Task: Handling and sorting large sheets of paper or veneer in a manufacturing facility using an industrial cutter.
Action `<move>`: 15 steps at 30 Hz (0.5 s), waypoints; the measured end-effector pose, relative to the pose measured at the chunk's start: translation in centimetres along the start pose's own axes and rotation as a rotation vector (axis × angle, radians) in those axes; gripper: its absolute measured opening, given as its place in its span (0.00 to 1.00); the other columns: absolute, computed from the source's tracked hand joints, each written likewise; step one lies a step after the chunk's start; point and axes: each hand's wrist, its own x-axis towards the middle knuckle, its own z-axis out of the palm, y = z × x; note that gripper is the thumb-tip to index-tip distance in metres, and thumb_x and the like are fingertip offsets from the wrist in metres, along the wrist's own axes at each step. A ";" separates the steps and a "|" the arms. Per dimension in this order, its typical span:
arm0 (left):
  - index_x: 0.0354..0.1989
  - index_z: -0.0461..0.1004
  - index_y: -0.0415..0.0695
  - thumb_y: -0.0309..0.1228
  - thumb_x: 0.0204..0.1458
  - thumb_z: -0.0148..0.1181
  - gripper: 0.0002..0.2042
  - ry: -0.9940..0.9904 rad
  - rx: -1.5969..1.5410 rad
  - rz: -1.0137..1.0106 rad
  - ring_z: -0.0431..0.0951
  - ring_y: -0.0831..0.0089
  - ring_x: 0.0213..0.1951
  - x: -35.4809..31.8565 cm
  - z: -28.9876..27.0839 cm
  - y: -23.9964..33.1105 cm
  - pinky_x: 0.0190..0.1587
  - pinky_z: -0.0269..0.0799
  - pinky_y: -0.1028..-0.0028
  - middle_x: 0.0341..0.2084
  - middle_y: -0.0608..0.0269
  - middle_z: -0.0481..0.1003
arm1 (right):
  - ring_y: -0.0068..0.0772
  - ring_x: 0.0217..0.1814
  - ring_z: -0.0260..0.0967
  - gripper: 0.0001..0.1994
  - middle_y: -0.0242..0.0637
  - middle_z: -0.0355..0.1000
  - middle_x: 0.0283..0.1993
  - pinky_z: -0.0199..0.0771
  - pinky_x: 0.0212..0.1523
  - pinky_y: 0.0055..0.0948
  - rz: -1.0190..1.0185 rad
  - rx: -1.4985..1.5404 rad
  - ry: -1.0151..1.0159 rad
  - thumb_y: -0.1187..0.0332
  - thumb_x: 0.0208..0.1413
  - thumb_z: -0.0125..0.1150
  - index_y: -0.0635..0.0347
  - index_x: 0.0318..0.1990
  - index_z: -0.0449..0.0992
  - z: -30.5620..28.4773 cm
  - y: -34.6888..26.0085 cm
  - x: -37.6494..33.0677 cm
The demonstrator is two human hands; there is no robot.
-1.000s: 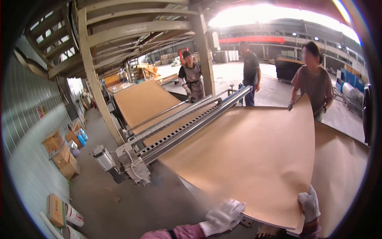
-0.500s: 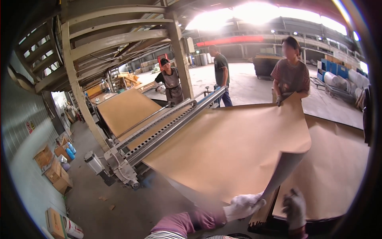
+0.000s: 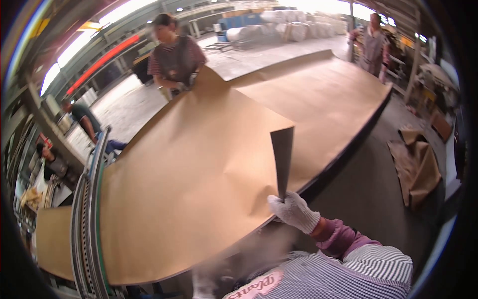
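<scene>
A wide brown sheet stretches in front of me, its near right corner lifted so that the dark underside shows. My right hand, in a white knit glove, is closed on the edge of this sheet at that corner. Low in the picture, below the sheet's near edge, a pale blurred shape looks like my gloved left hand; its fingers are smeared by motion. Across from me a person in a striped shirt and apron holds the sheet's far edge with gloved hands.
Another brown sheet lies on a dark-edged stack beyond the lifted corner. A long slotted machine rail crosses the left end. Crumpled brown sheeting lies on the floor at right. A second person stands at the far right.
My view has swung to the right. My right hand, empty and raised before, has taken hold of the sheet's corner. The left hand has left that corner and is now low and blurred.
</scene>
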 end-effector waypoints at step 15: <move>0.35 0.73 0.43 0.39 0.59 0.49 0.12 0.454 -0.020 0.348 0.75 0.70 0.30 7.6 7.7 -3.0 0.32 0.72 0.67 0.29 0.63 0.74 | 0.20 0.20 0.64 0.06 0.31 0.68 0.21 0.64 0.22 0.21 0.188 0.692 -0.217 0.69 0.52 0.56 0.63 0.30 0.73 -14.6 10.5 4.0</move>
